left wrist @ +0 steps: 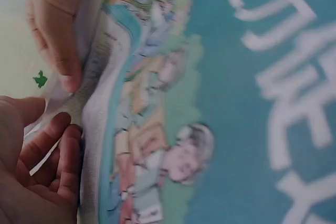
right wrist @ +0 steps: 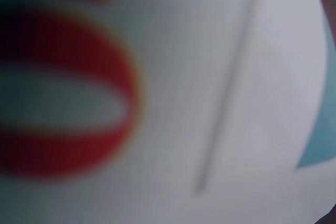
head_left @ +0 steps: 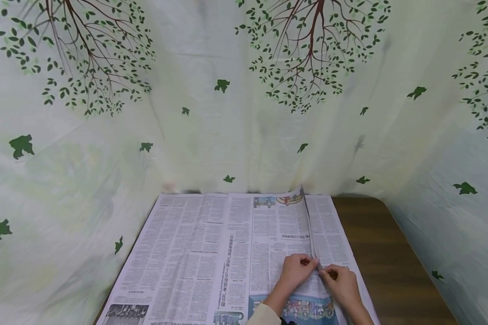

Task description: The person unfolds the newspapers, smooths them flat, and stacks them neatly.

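Observation:
Spread over the table lies a newspaper [head_left: 179,257], with a raised, folded strip [head_left: 311,230] running lengthwise near its right side. My left hand [head_left: 296,272] pinches this strip from the left. Just beside it, my right hand [head_left: 343,285] pinches the strip a little nearer to me. In the left wrist view the paper's edge bends up between the fingertips, next to a blue printed panel [left wrist: 226,114] with drawn figures. Blurred newsprint [right wrist: 178,129] with a red shape fills the right wrist view, where the right hand's grip is hidden.
The brown wooden table [head_left: 386,262] shows along the newspaper's right side. A pale curtain [head_left: 264,149] printed with trees and green leaves hangs behind the table and around both sides. The newspaper's far edge lies close to the curtain.

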Tool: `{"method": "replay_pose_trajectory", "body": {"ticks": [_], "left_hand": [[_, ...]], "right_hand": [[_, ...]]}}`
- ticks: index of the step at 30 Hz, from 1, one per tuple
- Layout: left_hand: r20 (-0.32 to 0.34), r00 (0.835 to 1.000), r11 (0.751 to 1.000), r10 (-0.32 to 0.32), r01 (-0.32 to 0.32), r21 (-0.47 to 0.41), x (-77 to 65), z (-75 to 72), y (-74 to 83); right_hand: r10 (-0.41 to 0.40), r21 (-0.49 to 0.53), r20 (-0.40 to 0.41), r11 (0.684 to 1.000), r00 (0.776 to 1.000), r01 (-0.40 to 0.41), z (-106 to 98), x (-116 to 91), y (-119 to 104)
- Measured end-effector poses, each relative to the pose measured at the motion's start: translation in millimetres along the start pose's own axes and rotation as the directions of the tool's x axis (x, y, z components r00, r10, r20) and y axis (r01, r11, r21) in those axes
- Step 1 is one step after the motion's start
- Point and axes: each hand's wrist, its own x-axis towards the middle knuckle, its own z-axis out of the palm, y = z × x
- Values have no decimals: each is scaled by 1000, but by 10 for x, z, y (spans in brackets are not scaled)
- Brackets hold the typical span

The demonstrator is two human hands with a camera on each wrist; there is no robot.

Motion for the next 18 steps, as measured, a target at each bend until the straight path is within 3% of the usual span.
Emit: {"method": "replay_pose_trajectory", "body": {"ticks": [8, 15, 18], "left_hand": [[-34, 999, 996, 15, -12, 89, -10, 60, 5], [-29, 999, 994, -32, 35, 108, -18, 92, 14], [-25, 999, 995, -47, 49, 91, -18, 74, 16]], "right_hand": [[-15, -1, -14, 1000, 1000, 15, 8, -1, 3], [84, 92, 54, 992, 995, -89, -55, 1, 67], [79, 122, 58, 989, 995, -86, -96, 3, 110]]}}
